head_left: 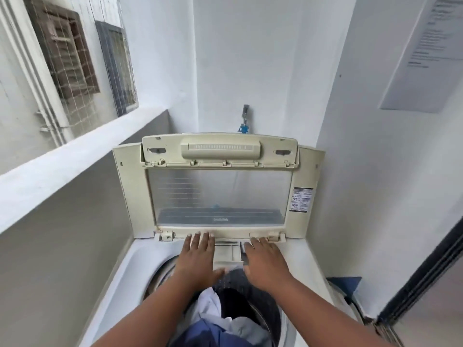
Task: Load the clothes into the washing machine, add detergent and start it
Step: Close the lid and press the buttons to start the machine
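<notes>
Cream plastic frames the raised lid of the washing machine, which stands upright just beyond both hands, its clear window showing the wall behind. The left hand lies palm down with fingers spread and flat, its fingertips reaching the lid's lower hinge edge. The right hand is also palm down and flat, fingers stretched toward the hinge on its own side; neither hand grips anything. Between the two hands sits the pulled-out detergent drawer, pale and rectangular, with the thumbs of both hands close beside its near corners; whether they touch it I cannot tell because of blur.

Under the wrists and forearms the round drum opening holds the clothes: a dark speckled piece nearest the hands, a white piece and a black piece behind it toward the person, and blue and light grey cloth closest to the camera. Beyond the lid, above the fingertips, a metal tap with a blue fitting sticks out of the white wall. To the left of the left arm runs a white ledge with netted windows above it. To the right of the right arm, a blue object sits beside the machine's edge, and a printed sheet hangs high on the wall.
</notes>
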A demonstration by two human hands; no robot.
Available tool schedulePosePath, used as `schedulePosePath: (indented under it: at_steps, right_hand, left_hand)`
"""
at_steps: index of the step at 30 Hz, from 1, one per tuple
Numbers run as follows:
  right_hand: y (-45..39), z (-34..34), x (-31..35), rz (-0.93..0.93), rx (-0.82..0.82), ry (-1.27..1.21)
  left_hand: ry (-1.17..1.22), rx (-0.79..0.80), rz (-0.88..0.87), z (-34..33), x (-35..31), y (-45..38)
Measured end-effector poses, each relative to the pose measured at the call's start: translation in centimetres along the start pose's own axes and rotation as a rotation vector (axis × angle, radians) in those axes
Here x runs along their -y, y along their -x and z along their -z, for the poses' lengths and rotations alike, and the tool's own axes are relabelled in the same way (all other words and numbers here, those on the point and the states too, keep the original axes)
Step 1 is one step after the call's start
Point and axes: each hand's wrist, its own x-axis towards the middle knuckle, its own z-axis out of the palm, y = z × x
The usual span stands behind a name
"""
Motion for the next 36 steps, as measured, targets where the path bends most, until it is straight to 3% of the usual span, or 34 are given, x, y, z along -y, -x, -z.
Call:
schedulePosePath:
  at_steps: [5,10,16,21,36]
  right_hand:
    - [-1.8,-3.5,1.3,-0.049,0.030,-0.036]
    - [-4.2,-5.9,1.8,-0.073,-0.058,-0.053]
    - [-5.4,-7.1,-0.1,-0.070,-0.050,-0.072]
    - [-5.9,-7.3,-1.0,-0.015,-0.051,-0.052]
    - [-8.8,-8.0,-3.0,0.081,-0.355,-0.108]
  left_hand:
    - [0.025,0.000,-0.036,-4.5,1.7,-1.4]
    - [0.072,-0.195,-0.094,-7.1,4.2,-3.2]
    - [0.069,-0.374,-0.166,-8.0,6.1,-4.6]
    - [0.082,-0.401,-0.175,-7.9,6.3,-4.9]
    - [0.217,-0.480,-0.027,-7.9,5.7,-7.2]
